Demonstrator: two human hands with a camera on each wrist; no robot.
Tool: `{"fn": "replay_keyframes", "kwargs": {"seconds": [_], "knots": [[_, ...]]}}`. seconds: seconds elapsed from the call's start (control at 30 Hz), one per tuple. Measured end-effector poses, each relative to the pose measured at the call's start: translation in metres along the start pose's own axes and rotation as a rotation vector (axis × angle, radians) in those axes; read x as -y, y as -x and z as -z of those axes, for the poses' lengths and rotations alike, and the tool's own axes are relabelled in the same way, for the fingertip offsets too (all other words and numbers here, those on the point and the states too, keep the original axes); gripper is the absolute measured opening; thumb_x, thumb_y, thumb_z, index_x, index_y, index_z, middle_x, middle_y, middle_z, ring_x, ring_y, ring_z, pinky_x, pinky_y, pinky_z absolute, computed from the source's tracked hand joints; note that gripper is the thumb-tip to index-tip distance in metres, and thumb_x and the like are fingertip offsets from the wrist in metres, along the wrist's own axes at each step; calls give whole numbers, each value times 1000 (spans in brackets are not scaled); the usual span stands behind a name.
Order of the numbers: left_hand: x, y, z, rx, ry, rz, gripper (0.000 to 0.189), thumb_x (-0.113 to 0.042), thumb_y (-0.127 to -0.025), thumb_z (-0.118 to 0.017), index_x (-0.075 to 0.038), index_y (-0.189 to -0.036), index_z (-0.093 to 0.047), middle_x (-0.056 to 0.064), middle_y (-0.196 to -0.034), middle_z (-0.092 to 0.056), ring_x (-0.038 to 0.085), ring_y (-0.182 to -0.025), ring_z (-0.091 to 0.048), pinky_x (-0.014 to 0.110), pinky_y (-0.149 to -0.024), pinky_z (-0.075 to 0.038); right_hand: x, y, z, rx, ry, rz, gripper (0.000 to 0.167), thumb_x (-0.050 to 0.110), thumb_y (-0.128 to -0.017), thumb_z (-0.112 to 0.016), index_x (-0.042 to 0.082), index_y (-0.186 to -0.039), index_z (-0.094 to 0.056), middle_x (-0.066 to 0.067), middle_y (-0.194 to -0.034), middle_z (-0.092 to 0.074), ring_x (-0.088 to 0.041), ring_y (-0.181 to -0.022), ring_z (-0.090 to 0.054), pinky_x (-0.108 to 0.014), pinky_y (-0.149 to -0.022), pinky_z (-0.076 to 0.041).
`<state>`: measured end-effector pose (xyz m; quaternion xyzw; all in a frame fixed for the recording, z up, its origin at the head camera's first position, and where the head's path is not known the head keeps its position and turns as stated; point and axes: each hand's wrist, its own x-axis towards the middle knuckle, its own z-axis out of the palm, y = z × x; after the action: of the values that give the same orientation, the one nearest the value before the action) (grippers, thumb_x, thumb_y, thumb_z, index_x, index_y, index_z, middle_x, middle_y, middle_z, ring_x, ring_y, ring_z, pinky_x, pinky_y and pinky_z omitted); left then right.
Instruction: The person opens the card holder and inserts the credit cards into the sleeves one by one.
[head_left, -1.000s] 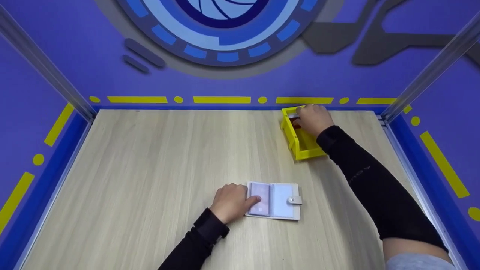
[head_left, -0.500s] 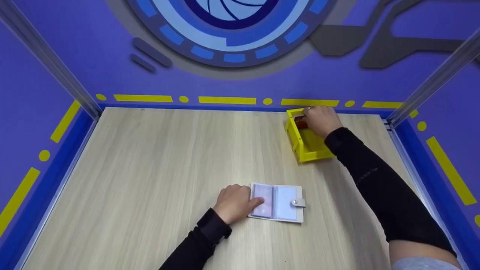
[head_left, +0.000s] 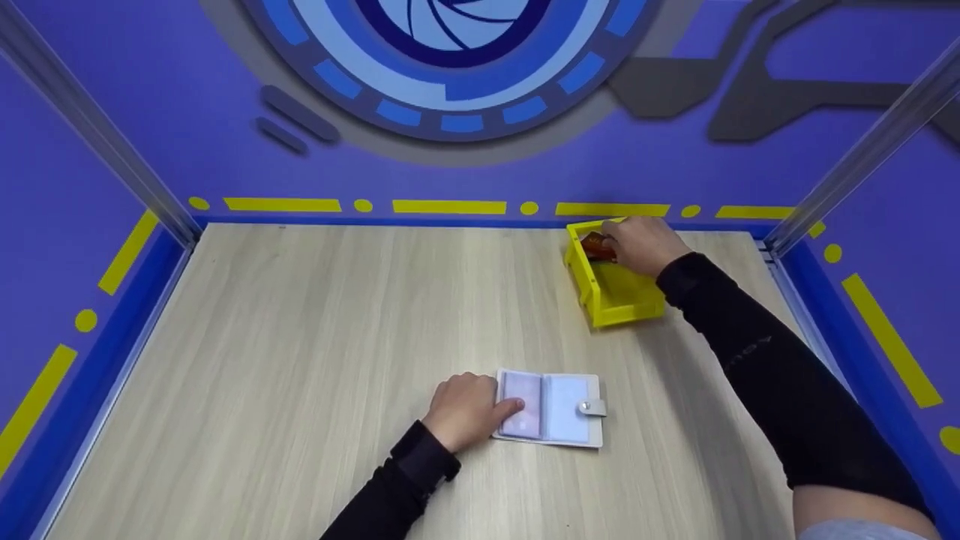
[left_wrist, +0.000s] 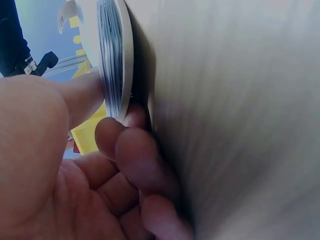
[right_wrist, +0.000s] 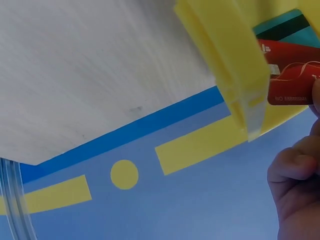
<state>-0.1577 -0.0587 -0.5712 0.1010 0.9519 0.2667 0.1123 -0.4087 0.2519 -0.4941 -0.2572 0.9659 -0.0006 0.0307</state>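
Note:
An open white card holder (head_left: 568,409) with clear sleeves and a snap strap lies on the table. At its left edge my left hand (head_left: 463,411) pinches it, thumb over the pages and fingertips at the cover's underside, as the left wrist view shows. My right hand (head_left: 646,244) reaches into the yellow bin (head_left: 628,312) and holds a red card (right_wrist: 292,75) by one end. That card's far end shows beside the bin wall in the right wrist view. Behind it is a teal card (right_wrist: 295,35) with a black stripe.
The bin stands at the back right of the wooden table (head_left: 337,322), close to the blue back wall (head_left: 450,180). Side walls (head_left: 885,315) with metal corner posts enclose the table on the left and right.
The red card has tilted and shows more between my right fingers and the bin wall. My right hand has shifted slightly right. My left hand keeps its place on the card holder.

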Motion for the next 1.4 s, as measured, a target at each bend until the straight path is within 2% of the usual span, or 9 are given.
{"fn": "replay_keyframes", "kwargs": {"seconds": [0.13,0.23,0.4,0.57,0.67,0.87,0.97,1.1,1.4], "knots": [[-1,1,-1,4,-1,-5,56,-53,-102,-75,-21,-67,-45,-7,-65,-38,14,-58,-39,31,-53,-30,-1,10,11,-40,-10,-23,18,17,-113,-63,4,-120,-73,-16,-93,-73,-32,-78,-64,-46,-74,-54],[-2,1,0,-5,-4,-10,56,-52,-102,-76,-20,-68,-46,-7,-65,-37,14,-58,-38,31,-53,-29,0,20,24,-119,-68,-57,20,15,-113,-61,1,-117,-73,-21,-97,-76,-36,-80,-68,-51,-76,-58],[-3,1,1,-1,-8,-10,55,-52,-102,-76,-19,-69,-47,-7,-66,-38,15,-60,-39,31,-55,-30,21,48,39,-202,-348,-167,26,19,-115,-56,0,-119,-74,-20,-101,-77,-32,-79,-68,-43,-69,-55],[-2,0,2,6,-9,-3,54,-53,-102,-75,-19,-70,-49,-6,-66,-39,16,-61,-41,32,-56,-32,63,87,34,-61,-721,-266,24,20,-113,-55,8,-121,-75,-15,-105,-72,-25,-77,-62,-31,-62,-52],[-2,0,3,8,-6,1,54,-54,-102,-75,-20,-69,-49,-6,-66,-39,17,-61,-42,33,-56,-32,90,111,23,70,-838,-274,23,19,-111,-56,10,-118,-76,-12,-101,-69,-20,-74,-55,-28,-62,-48],[1,1,2,30,8,17,54,-56,-103,-73,-21,-70,-49,-6,-66,-40,16,-61,-42,33,-56,-32,129,141,-9,227,-886,-243,23,18,-110,-59,7,-116,-78,-11,-94,-69,-16,-71,-53,-28,-62,-45],[1,1,2,38,16,15,53,-56,-103,-73,-20,-70,-50,-6,-66,-41,16,-61,-42,33,-56,-32,140,149,-25,270,-863,-257,19,18,-107,-62,8,-101,-77,-4,-82,-63,-14,-69,-53,-29,-61,-43],[-1,2,1,28,2,0,52,-53,-103,-74,-20,-71,-51,-5,-67,-41,17,-61,-43,33,-57,-32,144,156,-43,316,-825,-295,27,18,-104,-65,13,-78,-68,6,-70,-50,-12,-63,-47,-26,-58,-35],[0,2,1,10,-24,-29,50,-50,-103,-75,-17,-72,-55,-4,-67,-43,17,-61,-44,33,-56,-35,142,158,-60,352,-840,-334,38,20,-103,-65,18,-66,-57,9,-63,-44,-10,-59,-42,-25,-56,-31]]}}
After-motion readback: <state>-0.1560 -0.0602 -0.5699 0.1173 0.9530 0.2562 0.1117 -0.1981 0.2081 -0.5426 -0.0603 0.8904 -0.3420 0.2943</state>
